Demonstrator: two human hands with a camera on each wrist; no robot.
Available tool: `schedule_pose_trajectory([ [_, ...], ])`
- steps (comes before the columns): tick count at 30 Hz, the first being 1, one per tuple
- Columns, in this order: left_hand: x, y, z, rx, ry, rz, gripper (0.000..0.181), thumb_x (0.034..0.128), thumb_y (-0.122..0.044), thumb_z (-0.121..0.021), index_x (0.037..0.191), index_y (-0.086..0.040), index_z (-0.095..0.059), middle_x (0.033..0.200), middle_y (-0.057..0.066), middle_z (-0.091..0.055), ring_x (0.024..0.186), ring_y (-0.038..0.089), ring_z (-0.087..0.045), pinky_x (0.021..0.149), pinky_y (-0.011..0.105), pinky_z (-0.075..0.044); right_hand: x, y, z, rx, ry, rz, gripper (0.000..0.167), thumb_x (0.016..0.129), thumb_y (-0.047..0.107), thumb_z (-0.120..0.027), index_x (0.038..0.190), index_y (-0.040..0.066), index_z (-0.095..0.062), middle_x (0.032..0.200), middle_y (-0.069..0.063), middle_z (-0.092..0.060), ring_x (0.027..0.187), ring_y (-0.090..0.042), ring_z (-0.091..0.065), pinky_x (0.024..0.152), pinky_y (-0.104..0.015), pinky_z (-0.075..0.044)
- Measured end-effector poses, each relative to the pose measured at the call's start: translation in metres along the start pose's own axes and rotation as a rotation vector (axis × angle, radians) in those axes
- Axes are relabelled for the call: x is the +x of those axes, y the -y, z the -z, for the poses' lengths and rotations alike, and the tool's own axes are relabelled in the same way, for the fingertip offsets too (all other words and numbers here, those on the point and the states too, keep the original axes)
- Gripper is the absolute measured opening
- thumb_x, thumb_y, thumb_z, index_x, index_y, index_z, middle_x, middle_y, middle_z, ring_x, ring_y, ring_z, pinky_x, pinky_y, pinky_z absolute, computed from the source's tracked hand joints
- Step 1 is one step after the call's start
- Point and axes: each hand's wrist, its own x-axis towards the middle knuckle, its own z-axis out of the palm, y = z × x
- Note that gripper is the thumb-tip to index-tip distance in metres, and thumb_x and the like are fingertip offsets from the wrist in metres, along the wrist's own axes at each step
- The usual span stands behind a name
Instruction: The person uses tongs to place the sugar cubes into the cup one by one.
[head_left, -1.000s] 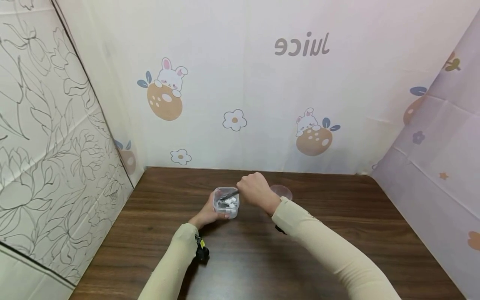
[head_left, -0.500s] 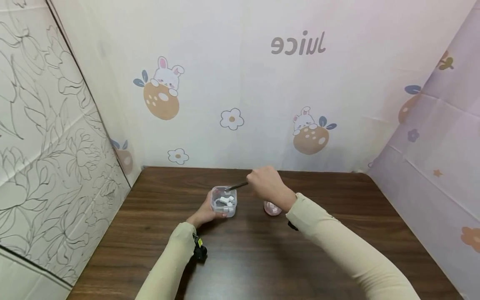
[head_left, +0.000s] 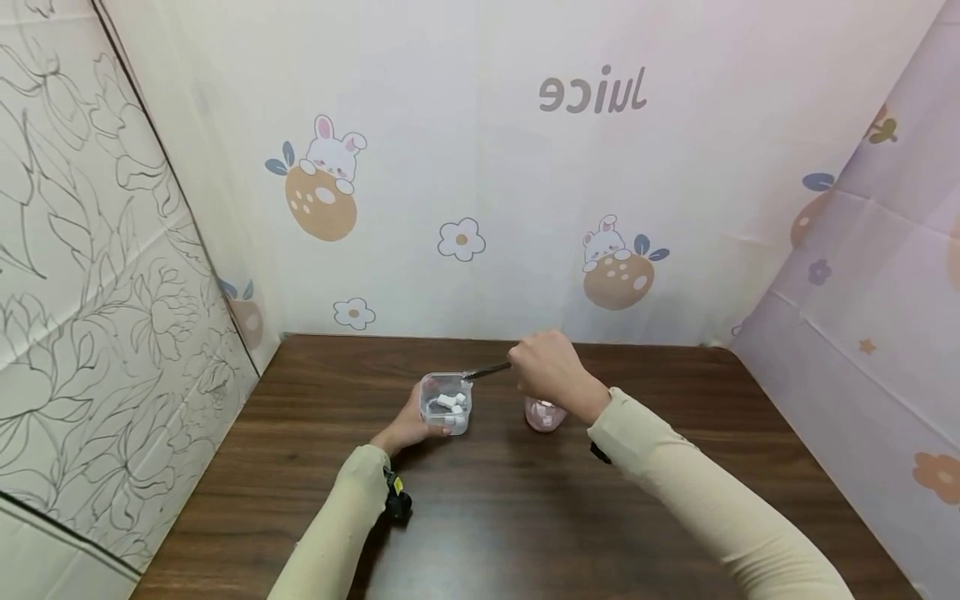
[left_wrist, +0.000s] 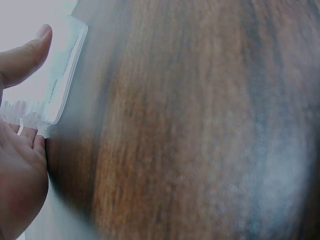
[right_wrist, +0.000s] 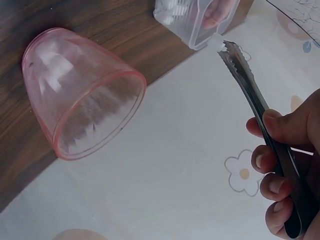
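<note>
My left hand [head_left: 408, 423] holds a clear plastic box [head_left: 442, 385] on the table from its left side, thumb toward the near side. Several small white blocks [head_left: 447, 401] lie inside. Dark metal tongs [right_wrist: 255, 95] are gripped in my right hand [head_left: 553, 368]. Their toothed tips pinch a small white piece [right_wrist: 220, 45], just off the box's right rim in the head view. Below my right hand stands a pink see-through cup [right_wrist: 65, 100], partly covered by the hand in the head view; pale pieces show in it. The left wrist view catches only the box's edge, washed out.
The brown wooden table [head_left: 480, 517] reaches back to a printed cloth wall [head_left: 397, 208]. Further cloth hangs at the left and right sides. A black wrist camera [head_left: 397, 500] sits on the left forearm.
The tongs have come up out of the box and moved right with my right hand, carrying a white piece. The cup has come into sight under the hand. My left hand stays at the box.
</note>
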Motion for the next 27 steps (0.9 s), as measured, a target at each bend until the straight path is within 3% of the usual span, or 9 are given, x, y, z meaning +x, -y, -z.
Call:
schedule_pose_trajectory([
  [2,0.0,0.0,-0.001,-0.009,0.0,-0.004,0.101,0.0611,0.017,-0.076,0.142,0.011,-0.015,0.141,0.037,-0.028,0.129,0.049,-0.027,0.108,0.056,-0.016,-0.002,-0.003,0.001,-0.006,0.006,-0.013,0.044,0.063,0.008,-0.068,0.05,0.02,-0.029,0.052,0.008,-0.017,0.05,-0.01,-0.017,0.039,-0.027,-0.019],
  [9,0.007,0.02,0.0,-0.004,-0.01,0.009,0.106,0.0602,0.015,-0.078,0.145,0.006,-0.015,0.144,0.032,-0.028,0.13,0.045,-0.029,0.109,0.053,-0.017,-0.013,-0.017,0.007,-0.028,-0.027,-0.03,0.029,0.065,0.007,-0.068,0.049,0.018,-0.046,0.047,0.005,-0.034,0.045,-0.01,-0.025,0.034,-0.03,-0.029],
  [14,0.007,0.022,0.0,0.001,-0.014,0.036,0.104,0.0615,0.014,-0.078,0.144,0.006,-0.016,0.145,0.03,-0.029,0.13,0.042,-0.03,0.109,0.051,-0.019,-0.026,-0.029,0.014,-0.033,-0.006,-0.067,0.034,0.066,0.009,-0.071,0.048,0.018,-0.043,0.047,0.005,-0.035,0.044,-0.011,-0.029,0.034,-0.033,-0.033],
  [19,0.003,0.006,0.0,-0.018,-0.004,0.044,0.1,0.0626,0.015,-0.077,0.143,0.01,-0.017,0.144,0.033,-0.027,0.13,0.046,-0.028,0.109,0.053,-0.018,-0.041,-0.04,0.02,-0.013,0.004,-0.108,0.04,0.067,0.003,-0.062,0.047,0.02,-0.032,0.047,0.006,-0.027,0.045,-0.012,-0.024,0.034,-0.033,-0.029],
  [23,-0.003,-0.01,0.0,-0.008,0.013,0.049,0.097,0.0645,0.015,-0.075,0.142,0.012,-0.016,0.144,0.035,-0.026,0.131,0.048,-0.026,0.109,0.054,-0.017,-0.054,-0.049,0.022,-0.004,0.028,-0.137,0.037,0.063,-0.001,-0.057,0.048,0.021,-0.031,0.048,0.006,-0.025,0.047,-0.012,-0.022,0.035,-0.032,-0.027],
  [27,-0.004,-0.015,0.001,0.007,0.025,0.061,0.096,0.0665,0.013,-0.075,0.142,0.012,-0.016,0.146,0.034,-0.024,0.132,0.047,-0.025,0.109,0.053,-0.017,-0.068,-0.056,0.023,-0.009,0.047,-0.158,0.037,0.062,-0.004,-0.055,0.048,0.022,-0.031,0.048,0.007,-0.023,0.049,-0.012,-0.019,0.037,-0.03,-0.021],
])
